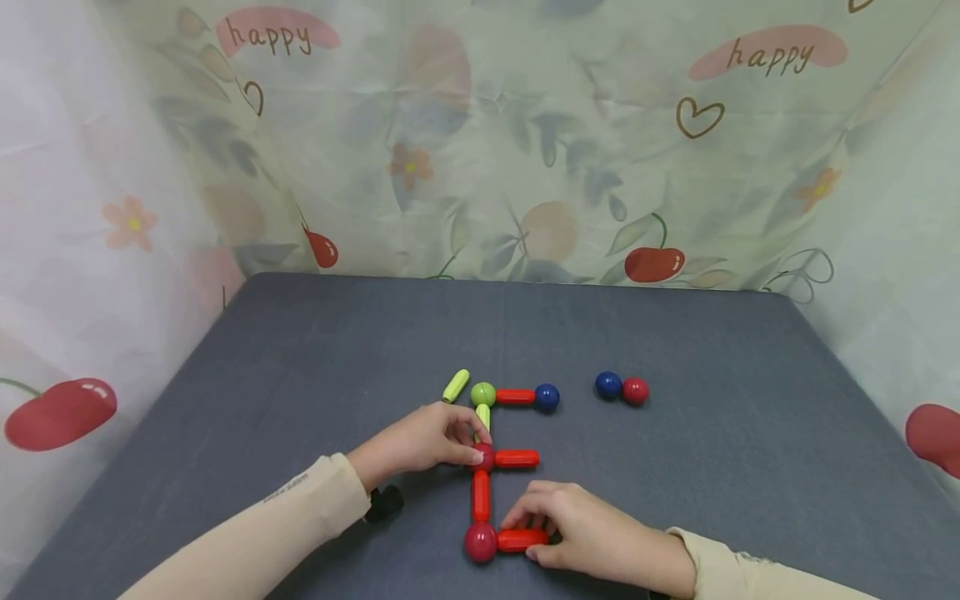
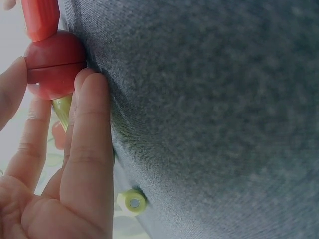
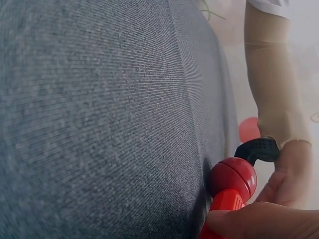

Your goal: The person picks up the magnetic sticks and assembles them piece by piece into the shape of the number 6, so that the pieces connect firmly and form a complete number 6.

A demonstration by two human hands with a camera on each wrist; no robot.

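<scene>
So the left hand [image 1: 438, 437] has the middle red ball [image 1: 488, 456] pinched between thumb and fingers, and the right hand [image 1: 588, 525] is gripping the bottom red rod [image 1: 519, 541], whose end I can see sitting right against the bottom red ball [image 1: 480, 542]. It's all lying flat on the dark grey surface [image 1: 712, 475], kinda like a capital E. The upright red rod [image 1: 481, 497] links those two balls, and the middle red rod [image 1: 517, 458] pokes out to the right. Above that, a lime rod [image 1: 483, 414] runs up to the green ball [image 1: 483, 394], then the top red rod [image 1: 515, 397] goes across to a blue ball [image 1: 547, 397]. There's a loose lime rod [image 1: 456, 386] just left of the green ball, plus a spare blue ball [image 1: 608, 385] and a spare red ball [image 1: 636, 391] touching each other off to the right.
</scene>
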